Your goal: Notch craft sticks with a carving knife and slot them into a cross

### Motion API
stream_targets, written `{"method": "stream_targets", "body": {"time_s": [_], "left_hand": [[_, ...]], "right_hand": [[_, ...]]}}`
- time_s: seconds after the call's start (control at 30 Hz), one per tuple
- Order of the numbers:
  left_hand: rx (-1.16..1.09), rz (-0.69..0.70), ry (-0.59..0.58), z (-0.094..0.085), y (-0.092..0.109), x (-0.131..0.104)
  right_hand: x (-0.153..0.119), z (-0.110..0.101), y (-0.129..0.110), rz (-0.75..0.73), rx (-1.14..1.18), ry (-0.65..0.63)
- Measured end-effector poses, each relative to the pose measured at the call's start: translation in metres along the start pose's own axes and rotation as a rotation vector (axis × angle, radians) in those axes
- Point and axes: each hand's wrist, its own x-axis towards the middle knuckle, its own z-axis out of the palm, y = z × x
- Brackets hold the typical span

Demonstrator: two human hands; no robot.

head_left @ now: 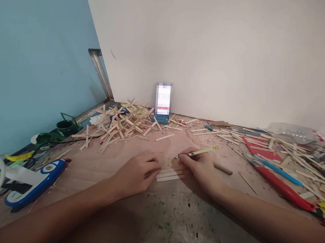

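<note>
Right grip (201,164) pinching yellow pencil (201,151), left grip (139,171) pressing wooden sticks (170,174), no legible writing

Yellow pencil (201,151), pale wooden sticks (170,174) (unpainted), red-handled tool (283,187), blue-white glue gun (34,183)

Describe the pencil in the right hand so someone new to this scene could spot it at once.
Start at the phone propped against the white wall, then come down to the two hands on the brown board. The right hand pinches a slim yellow pencil, tip down by the flat sticks. Unlike the bare wooden sticks around it, it is yellow with dark marks.
</note>
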Motion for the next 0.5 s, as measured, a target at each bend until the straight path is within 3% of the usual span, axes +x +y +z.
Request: {"method": "stream_targets", "body": {"time_s": [0.23,0.4,0.5], "left_hand": [[0.015,0.082,-0.109,0.006,0.002,0.001],[0.162,0.09,-0.215,0.002,0.001,0.002],[0.277,0.098,-0.363,-0.008,0.014,0.018]], "right_hand": [[0.006,0.0,0.002,-0.047,-0.082,0.02],[0.006,-0.008,0.0,-0.134,-0.137,0.007],[0.027,0.016,0.002,-0.285,-0.109,-0.051]]}}
